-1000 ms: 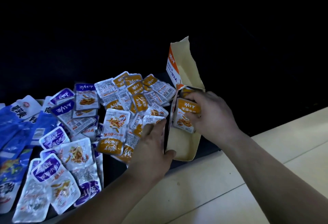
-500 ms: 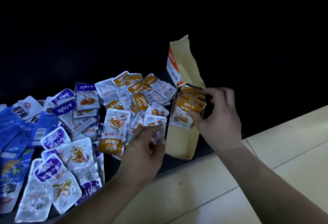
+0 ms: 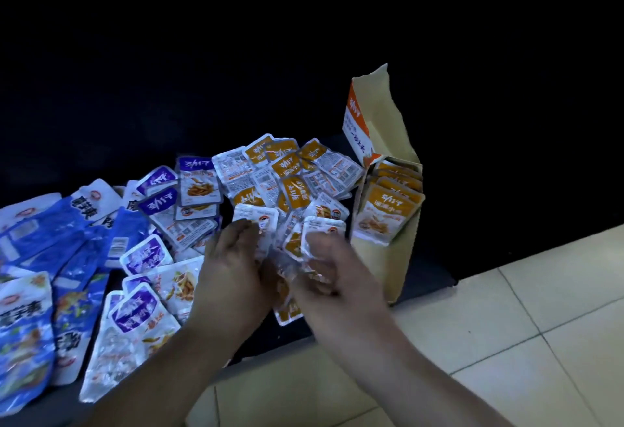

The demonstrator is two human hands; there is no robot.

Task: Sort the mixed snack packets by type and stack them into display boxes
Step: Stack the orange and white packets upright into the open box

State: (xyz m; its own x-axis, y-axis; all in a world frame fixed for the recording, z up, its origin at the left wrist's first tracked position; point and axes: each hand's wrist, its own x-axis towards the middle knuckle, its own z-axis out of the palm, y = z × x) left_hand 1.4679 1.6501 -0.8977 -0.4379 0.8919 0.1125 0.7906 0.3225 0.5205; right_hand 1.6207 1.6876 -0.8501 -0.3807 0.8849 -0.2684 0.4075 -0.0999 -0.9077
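Fingers (image 3: 243,229) of left hand (image 3: 233,274): curled onto first orange packet (image 3: 258,218), motion-blurred. Right hand (image 3: 337,281): fingers curled round second orange packet (image 3: 324,229). Blue bags (image 3: 30,325): far left. Display box (image 3: 388,267): just right of hands, flap up, boxed orange stack (image 3: 388,213) inside. Purple packets (image 3: 141,308), loose orange packets (image 3: 293,186): on dark surface (image 3: 429,278), between bags and box.

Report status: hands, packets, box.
Left hand grips a packet; right hand grips a second packet, blurred. Display box holds an orange stack. Box mouth unblocked.
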